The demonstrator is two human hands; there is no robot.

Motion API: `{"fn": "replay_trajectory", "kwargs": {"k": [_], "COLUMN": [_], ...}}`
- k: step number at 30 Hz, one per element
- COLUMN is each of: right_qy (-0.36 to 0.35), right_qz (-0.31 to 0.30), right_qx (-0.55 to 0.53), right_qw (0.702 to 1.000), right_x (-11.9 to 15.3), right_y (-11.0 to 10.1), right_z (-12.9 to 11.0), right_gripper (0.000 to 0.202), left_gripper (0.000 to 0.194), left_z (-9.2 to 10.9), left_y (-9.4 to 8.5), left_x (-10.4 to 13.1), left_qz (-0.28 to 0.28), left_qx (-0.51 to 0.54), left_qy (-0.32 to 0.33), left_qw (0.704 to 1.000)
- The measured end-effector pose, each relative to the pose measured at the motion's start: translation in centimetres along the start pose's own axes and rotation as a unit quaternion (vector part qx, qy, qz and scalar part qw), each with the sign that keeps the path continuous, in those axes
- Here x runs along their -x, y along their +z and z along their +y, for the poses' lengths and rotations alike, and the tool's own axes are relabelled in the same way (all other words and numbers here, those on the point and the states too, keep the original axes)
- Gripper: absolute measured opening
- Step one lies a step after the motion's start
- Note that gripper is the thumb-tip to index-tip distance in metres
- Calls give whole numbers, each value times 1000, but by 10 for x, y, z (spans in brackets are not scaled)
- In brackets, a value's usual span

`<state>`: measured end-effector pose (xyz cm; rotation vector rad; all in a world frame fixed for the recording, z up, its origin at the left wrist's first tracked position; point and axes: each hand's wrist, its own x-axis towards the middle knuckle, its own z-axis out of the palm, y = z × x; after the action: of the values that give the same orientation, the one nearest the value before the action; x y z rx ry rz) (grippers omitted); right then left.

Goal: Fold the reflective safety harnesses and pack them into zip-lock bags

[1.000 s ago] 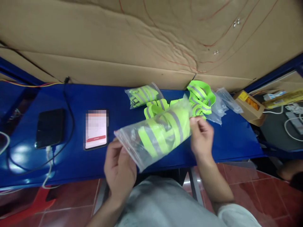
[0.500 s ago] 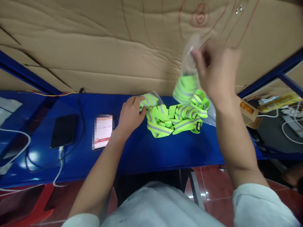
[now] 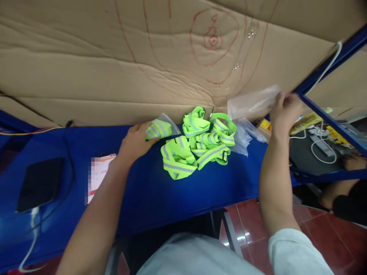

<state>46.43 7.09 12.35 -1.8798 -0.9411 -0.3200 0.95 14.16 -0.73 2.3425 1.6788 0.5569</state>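
My left hand is closed round the end of a small clear bag with a folded neon-green reflective strap inside, low over the table's left-centre. Out to the right, my right hand pinches the corner of a clear plastic bag, which hangs flat with no strap in it. Between the hands lies a pile of loose neon-green reflective straps with grey stripes and a black buckle. One folded bundle sits at the back of the pile.
More clear bags lie right of the straps. A phone and a black device with a white cable are at left. Cardboard stands behind the blue table. A blue frame bar and another person's arm are at right.
My right hand has moved right and its bag no longer contains a green strap. A folded strap bundle now lies at the back of the pile. My left hand stays at its bag.
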Motion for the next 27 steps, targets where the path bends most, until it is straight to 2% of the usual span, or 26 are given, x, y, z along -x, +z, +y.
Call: {"fn": "replay_trajectory", "kwargs": {"k": [2, 4, 5, 7, 8, 9, 10, 11, 12, 13, 14, 16, 18, 20, 22, 24, 27], "right_qy": [41, 54, 51, 35, 22, 11, -3, -10, 3, 33, 64, 124, 176, 219, 253, 277, 281], "right_qz": [-35, -38, -27, -13, -34, -81, -171, -333, -460, -519, -539, -544, -558, -587, -598, -595, -605], "right_qx": [5, -1, -8, -35, -59, -86, -132, -227, -304, -353, -378, -386, -377, -377, -380, -381, -393], "right_qw": [999, 998, 998, 999, 997, 993, 976, 915, 834, 778, 750, 734, 718, 682, 659, 651, 633], "right_x": [16, 41, 57, 98, 124, 151, 180, 208, 233, 256, 274, 297, 307, 311, 314, 320, 331], "right_y": [1, 0, -1, -6, -9, -12, -16, -19, -21, -21, -20, -14, -4, 3, 4, 1, -7], "right_z": [34, 53, 55, 45, 34, 21, 5, -10, -25, -37, -47, -57, -57, -55, -55, -58, -66], "right_gripper": [19, 23, 26, 32, 36, 40, 43, 39, 37, 35, 32, 25, 22, 24, 27, 29, 30], "left_gripper": [68, 74, 76, 76, 75, 73, 70, 68, 67, 66, 67, 68, 68, 65, 62, 57, 39], "left_z": [4, 10, 13, 20, 23, 26, 28, 29, 28, 27, 24, 17, 13, 15, 27, 44, 69], "left_y": [-13, -27, -33, -39, -40, -38, -36, -32, -27, -22, -18, -10, -7, -10, -17, -25, -29], "left_x": [17, 42, 57, 90, 107, 124, 140, 155, 168, 179, 188, 200, 207, 211, 215, 220, 221], "left_qz": [59, 123, 163, 182, 175, 167, 148, 124, 95, 68, 45, 19, 5, -8, -25, -35, -22], "left_qx": [16, 27, 52, 90, 96, 112, 119, 119, 119, 117, 115, 113, 111, 98, 88, 102, 124], "left_qy": [-7, -24, -20, 15, 45, 67, 74, 86, 97, 104, 109, 108, 95, 78, 61, 51, 60], "left_qw": [998, 992, 985, 979, 979, 977, 979, 981, 984, 985, 986, 987, 989, 992, 994, 993, 990]}}
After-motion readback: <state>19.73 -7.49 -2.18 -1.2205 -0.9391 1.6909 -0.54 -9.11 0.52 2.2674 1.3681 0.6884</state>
